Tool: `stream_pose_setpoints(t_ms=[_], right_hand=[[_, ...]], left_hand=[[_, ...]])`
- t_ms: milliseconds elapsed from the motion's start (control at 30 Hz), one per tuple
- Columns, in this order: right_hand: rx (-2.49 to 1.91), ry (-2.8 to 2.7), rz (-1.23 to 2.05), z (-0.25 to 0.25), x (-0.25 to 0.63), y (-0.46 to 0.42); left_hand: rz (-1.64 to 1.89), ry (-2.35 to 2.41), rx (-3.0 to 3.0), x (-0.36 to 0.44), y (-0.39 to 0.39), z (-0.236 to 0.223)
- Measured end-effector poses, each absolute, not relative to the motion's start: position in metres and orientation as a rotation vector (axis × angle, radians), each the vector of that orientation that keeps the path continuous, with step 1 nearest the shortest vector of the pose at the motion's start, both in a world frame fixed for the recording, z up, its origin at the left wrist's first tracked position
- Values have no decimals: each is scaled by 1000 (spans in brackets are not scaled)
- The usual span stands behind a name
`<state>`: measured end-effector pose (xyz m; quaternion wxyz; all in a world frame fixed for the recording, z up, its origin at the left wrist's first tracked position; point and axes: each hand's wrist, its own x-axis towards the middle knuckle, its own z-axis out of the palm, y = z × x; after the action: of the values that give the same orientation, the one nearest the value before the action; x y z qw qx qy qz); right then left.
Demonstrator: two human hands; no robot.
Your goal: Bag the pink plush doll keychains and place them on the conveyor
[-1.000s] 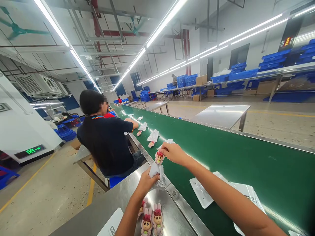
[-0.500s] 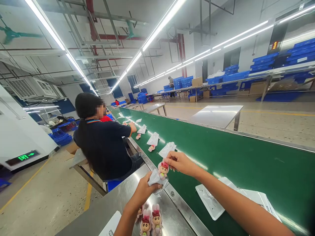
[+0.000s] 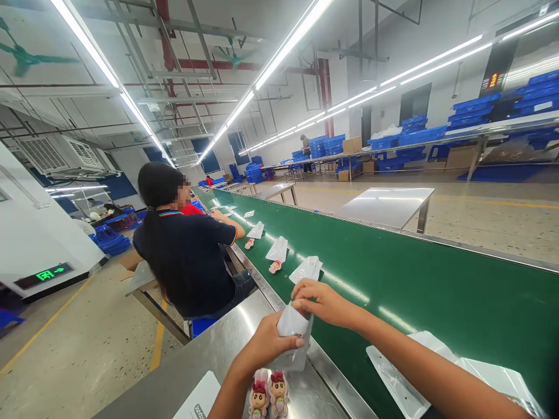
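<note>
My left hand [image 3: 268,343] grips a white plastic pouch [image 3: 293,326] over the edge of the steel table. At the pouch's mouth, my right hand [image 3: 321,301] has its fingers closed on a small bunny-eared figurine, now mostly hidden inside; only a reddish bit shows under the fingers. Below my left wrist, on the steel, lie more figurines [image 3: 278,393] with pink ears and red hair. Just beyond my right hand, a flat white pouch [image 3: 307,269] rests on the green belt. Under my right forearm lie other white pouches [image 3: 395,372], partly covered by the arm.
The green conveyor belt [image 3: 393,279] runs away ahead, carrying pouches and a figurine [image 3: 275,266] farther along. A co-worker in a dark shirt [image 3: 187,262] sits at the left of the belt. A white printed box or card [image 3: 198,398] lies on the steel table [image 3: 218,343].
The figurine has gone from above the pouch down into its mouth, along with my right hand. The pouch in my left hand has turned more upright. Belt items appear slightly shifted right.
</note>
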<state>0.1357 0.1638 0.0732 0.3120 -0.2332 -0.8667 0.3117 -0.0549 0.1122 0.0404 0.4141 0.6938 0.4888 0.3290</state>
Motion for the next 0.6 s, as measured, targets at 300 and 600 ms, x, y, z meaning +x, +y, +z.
stream_pose_setpoints(t_ms=[300,600], right_hand=[[-662,-2630,628,70,141,143],[-994,-2411,421,68,178,164]], left_hand=[[903,1431,1856,-21,95,35],[1080,1759,1631,-150,51,25]])
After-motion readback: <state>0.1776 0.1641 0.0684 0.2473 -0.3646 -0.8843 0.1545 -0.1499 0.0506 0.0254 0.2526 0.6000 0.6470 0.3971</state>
